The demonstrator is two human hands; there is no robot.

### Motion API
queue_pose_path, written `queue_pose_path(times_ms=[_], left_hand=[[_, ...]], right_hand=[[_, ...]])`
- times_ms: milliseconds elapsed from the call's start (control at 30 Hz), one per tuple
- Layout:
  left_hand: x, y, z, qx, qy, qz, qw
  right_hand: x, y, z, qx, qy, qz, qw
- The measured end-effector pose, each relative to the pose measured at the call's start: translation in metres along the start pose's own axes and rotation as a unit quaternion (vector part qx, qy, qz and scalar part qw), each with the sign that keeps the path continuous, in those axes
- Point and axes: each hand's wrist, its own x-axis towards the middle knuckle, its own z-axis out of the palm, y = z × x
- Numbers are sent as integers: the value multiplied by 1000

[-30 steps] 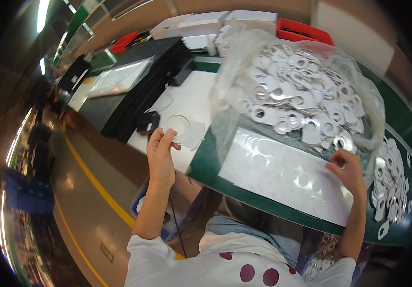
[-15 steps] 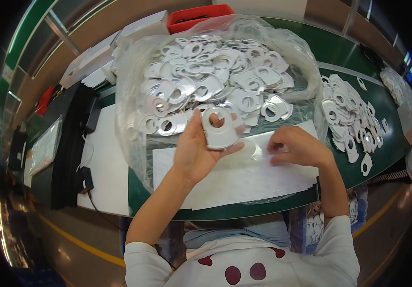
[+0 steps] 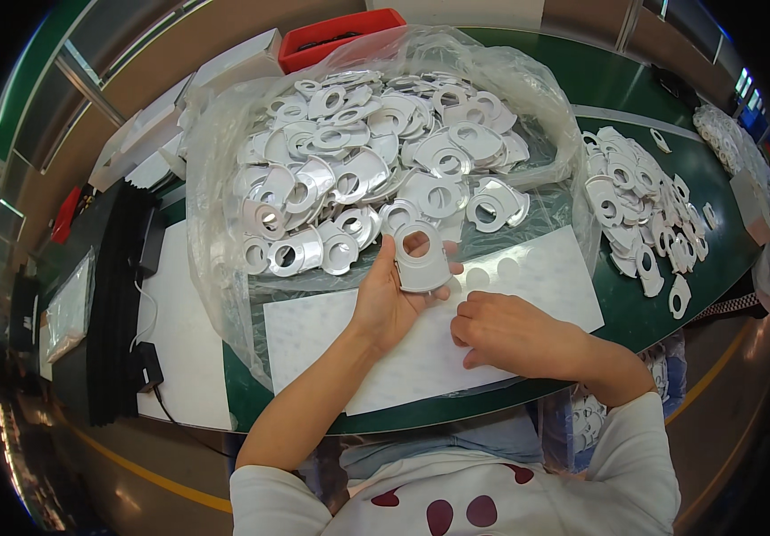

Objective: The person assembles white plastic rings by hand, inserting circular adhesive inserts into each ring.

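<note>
My left hand (image 3: 389, 299) holds a flat white plastic ring-shaped part (image 3: 421, 253) with a round hole, just above a white sheet (image 3: 331, 330) that lies on the green table (image 3: 662, 308). My right hand (image 3: 510, 332) rests on that sheet with its fingers curled down, pressing near small round clear stickers (image 3: 492, 272); whether it pinches one is hidden. Right behind both hands a big clear plastic bag (image 3: 215, 223) lies open, heaped with several of the same white parts (image 3: 367, 170).
A second pile of white parts (image 3: 640, 205) lies on the table to the right. A red bin (image 3: 340, 36) and white boxes (image 3: 224, 71) stand at the back. A black device with a cable (image 3: 144, 366) sits at the left on a white board.
My head turned from the left bench toward the bag. My left hand, earlier out at the left, brought a white ring part in over the sheet; my right hand shifted in beside it.
</note>
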Motion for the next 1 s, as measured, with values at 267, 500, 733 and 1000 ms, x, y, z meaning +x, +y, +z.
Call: queue_pose_path(times_ms=[267, 500, 733, 1000], left_hand=[[4, -2, 5, 37, 19, 0, 999], [6, -2, 6, 45, 20, -2, 999], [6, -1, 7, 49, 15, 1, 999], [0, 0, 3, 91, -4, -5, 996]], right_hand=[[-7, 0, -4, 23, 7, -36, 999], [-6, 6, -2, 33, 33, -42, 998], [-12, -17, -27, -33, -79, -32, 996], [-2, 21, -59, 480, 159, 6, 863]])
